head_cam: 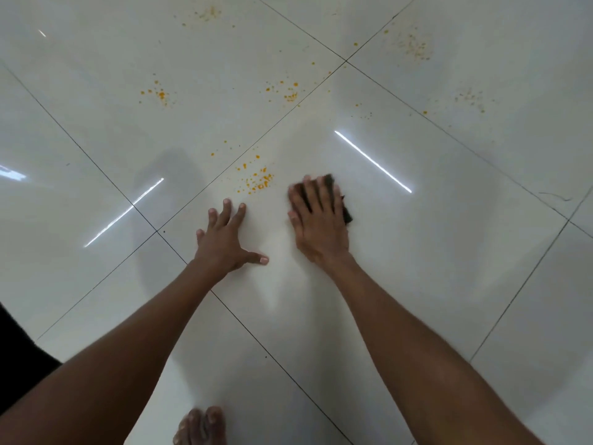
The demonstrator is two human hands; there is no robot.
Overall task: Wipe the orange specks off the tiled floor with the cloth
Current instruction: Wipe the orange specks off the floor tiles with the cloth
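Observation:
My right hand (317, 220) lies flat on a dark cloth (345, 211), fingers straight, pressing it onto the white tiled floor (417, 252). My left hand (226, 239) rests spread on the tile beside it, holding nothing. A patch of orange specks (258, 181) lies just ahead of my left fingertips and left of the cloth. More orange specks sit farther off at the left (160, 94) and in the middle (287, 91), and there are fainter specks at the top (208, 12) and top right (414, 46).
Dark grout lines (179, 216) cross the glossy tiles, with bright light reflections (372, 160). My bare foot (200, 427) shows at the bottom edge. A dark piece of clothing (19, 358) sits at the lower left. A thin hair-like strand (556, 197) lies at the right.

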